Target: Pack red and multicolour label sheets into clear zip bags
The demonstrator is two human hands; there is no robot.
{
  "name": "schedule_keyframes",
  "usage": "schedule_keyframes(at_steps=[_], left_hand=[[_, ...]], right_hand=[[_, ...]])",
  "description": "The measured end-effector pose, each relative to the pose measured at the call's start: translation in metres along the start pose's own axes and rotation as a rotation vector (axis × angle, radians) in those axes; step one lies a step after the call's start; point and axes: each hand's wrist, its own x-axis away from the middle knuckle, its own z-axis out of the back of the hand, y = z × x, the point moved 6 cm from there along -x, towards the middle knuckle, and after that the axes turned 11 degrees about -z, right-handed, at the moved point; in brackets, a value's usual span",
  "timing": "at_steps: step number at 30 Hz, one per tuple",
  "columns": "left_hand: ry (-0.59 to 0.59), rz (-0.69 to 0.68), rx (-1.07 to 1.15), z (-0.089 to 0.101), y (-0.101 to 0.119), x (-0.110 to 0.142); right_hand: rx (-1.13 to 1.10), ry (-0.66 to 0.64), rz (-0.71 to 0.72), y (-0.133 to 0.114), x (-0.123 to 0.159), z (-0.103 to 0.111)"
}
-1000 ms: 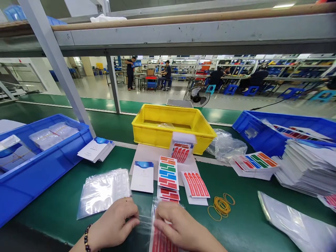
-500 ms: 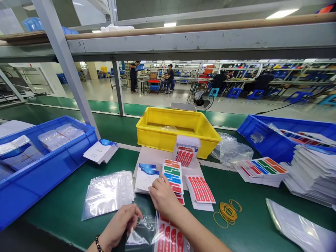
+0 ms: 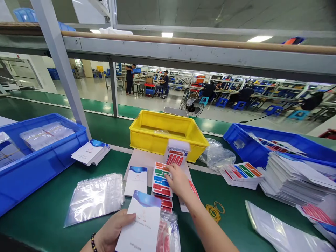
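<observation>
My left hand (image 3: 114, 227), with a beaded bracelet on the wrist, grips a white booklet (image 3: 140, 222) with a blue wavy top. My right hand (image 3: 179, 180) reaches over the stack of colored sticker sheets (image 3: 161, 182), its fingertips at the top sheet; whether it pinches one I cannot tell. Left of that stack lies another blue-and-white booklet (image 3: 136, 180). Under the held booklet, a clear plastic bag (image 3: 169, 231) with red-printed sheets is partly hidden. To the left rests a pile of clear zip bags (image 3: 97, 196). Red sticker sheets (image 3: 183, 206) lie partly behind my right forearm.
A yellow bin (image 3: 168, 136) stands at the back, with blue bins at left (image 3: 44, 154) and right (image 3: 244, 140). Rubber bands (image 3: 214, 211), paper stacks (image 3: 291, 182) and a plastic-wrapped pack (image 3: 278, 224) lie to the right. A metal post (image 3: 61, 66) rises at left.
My left hand has taken hold of a booklet and holds it above the plastic bag. My right hand has moved from the booklet pile up and right to the sticker sheets. The view has tilted.
</observation>
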Motion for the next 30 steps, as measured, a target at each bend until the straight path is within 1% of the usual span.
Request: schedule_keyframes(at_steps=[2, 4, 7, 9, 11, 15, 21, 26, 30], left_hand=[[-0.061, 0.007, -0.053, -0.013, -0.001, -0.004], [-0.093, 0.022, -0.104, -0.025, -0.004, -0.009], [-0.127, 0.042, -0.139, -0.038, -0.009, -0.019], [-0.144, 0.049, -0.136, -0.041, -0.015, -0.024], [-0.145, 0.058, -0.132, -0.040, -0.020, -0.029], [-0.123, 0.070, -0.135, -0.029, -0.028, -0.034], [-0.078, 0.062, -0.147, -0.022, -0.027, -0.038], [-0.057, 0.062, -0.176, -0.019, -0.027, -0.040], [-0.085, 0.061, -0.166, -0.017, -0.029, -0.040]], right_hand=[[0.043, -0.017, -0.073, 0.013, -0.019, 0.001], [0.061, -0.047, -0.097, 0.019, -0.030, 0.002], [0.079, -0.096, -0.120, 0.021, -0.036, 0.001], [0.079, -0.117, -0.134, 0.023, -0.038, 0.001], [0.069, -0.139, -0.147, 0.024, -0.041, 0.002], [0.030, -0.172, -0.159, 0.027, -0.046, 0.002], [-0.059, -0.149, -0.173, 0.027, -0.047, 0.003], [-0.221, -0.114, -0.190, 0.033, -0.046, 0.007], [-0.403, -0.117, -0.192, 0.041, -0.048, 0.013]])
